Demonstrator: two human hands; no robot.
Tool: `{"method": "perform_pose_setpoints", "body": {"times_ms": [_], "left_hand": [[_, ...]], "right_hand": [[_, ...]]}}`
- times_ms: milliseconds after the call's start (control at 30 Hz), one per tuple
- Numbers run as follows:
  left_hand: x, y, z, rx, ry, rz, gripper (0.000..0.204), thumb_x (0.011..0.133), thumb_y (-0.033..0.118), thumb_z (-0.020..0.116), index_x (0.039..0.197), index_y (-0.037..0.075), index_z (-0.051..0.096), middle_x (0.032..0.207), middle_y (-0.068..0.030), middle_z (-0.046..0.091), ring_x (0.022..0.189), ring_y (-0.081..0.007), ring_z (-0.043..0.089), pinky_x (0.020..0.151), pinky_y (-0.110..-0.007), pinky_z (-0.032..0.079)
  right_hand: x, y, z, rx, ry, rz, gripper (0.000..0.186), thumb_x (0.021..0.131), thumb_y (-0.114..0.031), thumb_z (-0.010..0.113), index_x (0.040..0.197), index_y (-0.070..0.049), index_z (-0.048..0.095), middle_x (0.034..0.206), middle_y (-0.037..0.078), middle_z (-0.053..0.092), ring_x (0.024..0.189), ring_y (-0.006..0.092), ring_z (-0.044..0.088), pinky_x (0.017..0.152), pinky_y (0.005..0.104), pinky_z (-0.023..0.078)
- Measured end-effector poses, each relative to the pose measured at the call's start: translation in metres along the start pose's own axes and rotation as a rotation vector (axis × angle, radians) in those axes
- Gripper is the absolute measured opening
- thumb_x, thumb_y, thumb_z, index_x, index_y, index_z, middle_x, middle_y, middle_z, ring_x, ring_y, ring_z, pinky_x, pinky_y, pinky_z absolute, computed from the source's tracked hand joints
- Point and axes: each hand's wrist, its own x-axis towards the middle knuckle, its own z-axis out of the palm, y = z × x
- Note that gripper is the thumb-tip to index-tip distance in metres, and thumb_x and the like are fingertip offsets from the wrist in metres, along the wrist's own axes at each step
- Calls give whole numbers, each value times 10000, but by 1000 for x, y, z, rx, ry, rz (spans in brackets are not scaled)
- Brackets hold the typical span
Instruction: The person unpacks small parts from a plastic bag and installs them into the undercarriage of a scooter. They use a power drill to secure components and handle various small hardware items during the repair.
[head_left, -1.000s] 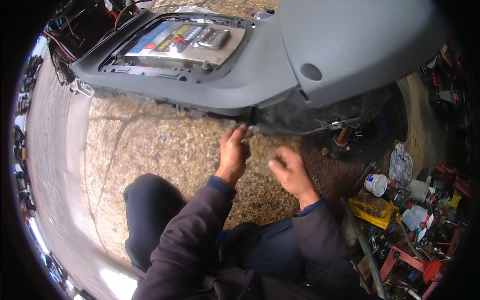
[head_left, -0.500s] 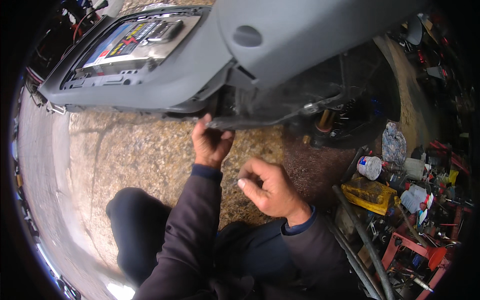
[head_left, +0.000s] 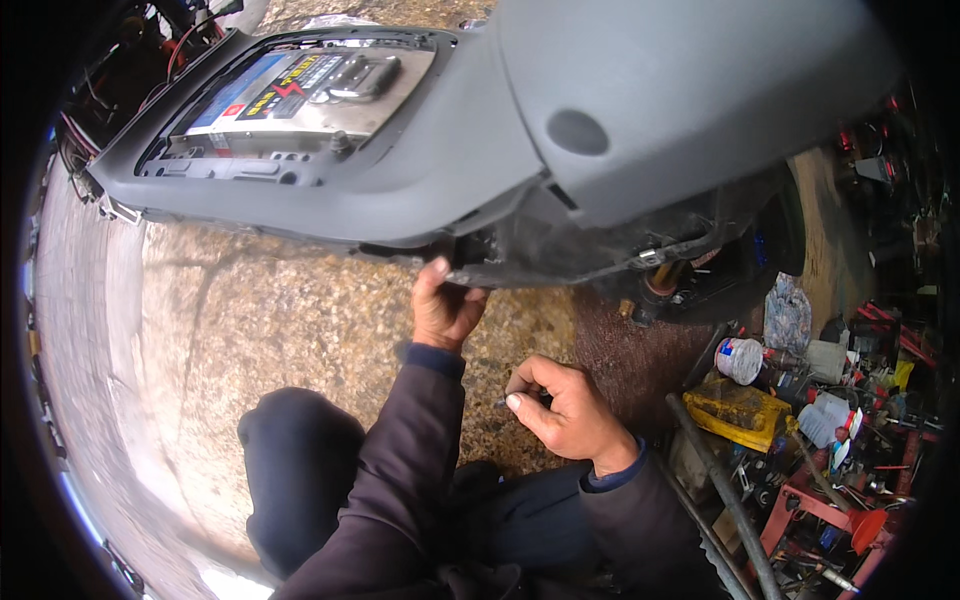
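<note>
Above the pebbled ground (head_left: 290, 330), the left hand (head_left: 447, 312) grips black scooter trim (head_left: 525, 270) at twelve o'clock — hard tugging could crack it — the right hand (head_left: 568, 412) curls at four, contents unclear.

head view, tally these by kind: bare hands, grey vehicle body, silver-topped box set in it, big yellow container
Bare hands: 2 (left hand, right hand)
Grey vehicle body: 1
Silver-topped box: 1
Big yellow container: 1
Total: 5

Left arm (head_left: 408, 455) extended, left hand (head_left: 445, 316) farther forward than right hand (head_left: 580, 412); right fingers (head_left: 543, 370) curled toward thumb (head_left: 530, 412).
</note>
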Motion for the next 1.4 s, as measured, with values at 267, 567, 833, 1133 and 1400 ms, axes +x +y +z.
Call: {"method": "perform_pose_setpoints", "body": {"times_ms": [267,567,833,1133,1400], "left_hand": [[-9,3,-7,93,78,23,226,815,368,766,859,179,651,863,10,691,772,-141,604,550,-266,377],[-13,2,-6,117,20,74,170,822,278,779,906,206,651,801,70,597,681,-92,486,542,-253,330],[-13,0,-5,98,-10,79,194,829,308,778,848,201,617,837,95,600,668,-72,445,533,-227,299],[-15,1,5,139,20,86,197,832,305,775,919,201,633,748,83,557,632,-81,441,524,-232,303],[-15,2,0,177,58,95,219,814,307,787,871,179,619,707,80,514,638,-68,443,527,-230,309]], "right_hand": [[12,-2,10,-38,-13,23,58,867,-44,634,855,-8,590,663,46,598,612,102,575,566,278,452],[8,-12,13,1,-53,84,41,895,-40,624,899,-10,598,731,-27,552,671,34,501,589,206,414],[1,-15,11,0,-57,86,42,888,-31,632,904,-8,601,747,-19,565,677,46,511,602,209,423],[6,-13,13,-30,-27,46,53,862,-7,636,848,-4,585,650,47,599,586,100,575,553,265,455],[10,-14,12,0,-90,90,55,887,-24,644,898,-4,595,751,-9,565,680,47,521,608,213,432]]}}
